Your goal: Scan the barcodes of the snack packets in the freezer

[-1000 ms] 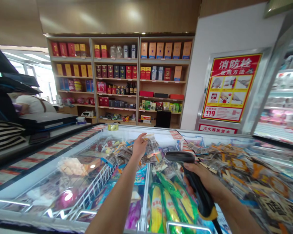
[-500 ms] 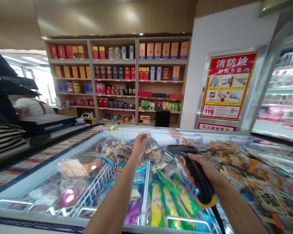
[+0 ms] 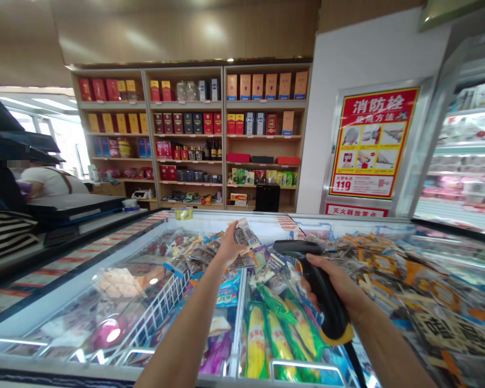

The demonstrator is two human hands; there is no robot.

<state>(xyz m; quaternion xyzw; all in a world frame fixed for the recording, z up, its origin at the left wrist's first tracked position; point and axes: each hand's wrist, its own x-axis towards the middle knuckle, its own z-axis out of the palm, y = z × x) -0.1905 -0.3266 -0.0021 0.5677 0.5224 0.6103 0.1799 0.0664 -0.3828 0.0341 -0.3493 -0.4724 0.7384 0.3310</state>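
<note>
My left hand [image 3: 230,245] grips a small clear-and-brown food packet [image 3: 246,235] above the open chest freezer [image 3: 237,334]. My right hand [image 3: 333,283] is wrapped around the handle of a black and yellow barcode scanner [image 3: 327,296], its head pointing left toward the packet. The scanner and packet are a short gap apart. Below the scanner lie bags of corn [image 3: 278,337] in green and yellow wrapping. Similar packets [image 3: 198,253] are heaped behind my left forearm. The underside of the held packet is partly covered by my fingers.
More packets [image 3: 388,264] are piled on the right side. A white wire basket divider [image 3: 161,302] runs inside the freezer at left. Shelves of boxes [image 3: 189,123] stand behind. At far left a person in a white top [image 3: 50,180] is beside a counter [image 3: 73,207].
My left hand has turned the packet, so that more of its face shows and my fingers sit along its left edge. The scanner stays almost where it was; the view has shifted slightly.
</note>
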